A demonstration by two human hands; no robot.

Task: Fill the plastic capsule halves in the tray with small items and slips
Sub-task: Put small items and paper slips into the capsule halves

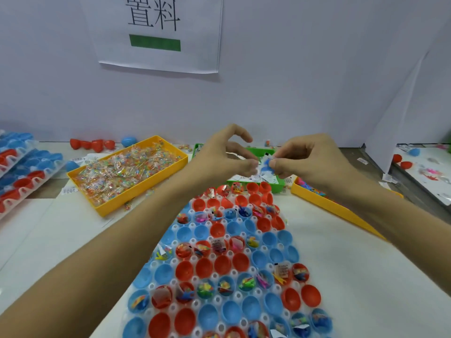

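Both my bare forearms reach forward from the bottom corners and angle toward each other, so my hands nearly meet in the middle. My left hand point(225, 154) is raised with the wrist bent, thumb and forefinger pressed together at their tips, the other fingers arched loosely above in a curve. My right hand point(308, 158) faces it, thumb and forefinger pinched, the remaining fingers curled under. The two sets of fingertips sit just beside each other.

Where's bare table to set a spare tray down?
Bare table right of the capsule tray, below the right yellow bin; another patch left, below the left yellow bin. Crowded behind, where both hands work over the green bin.
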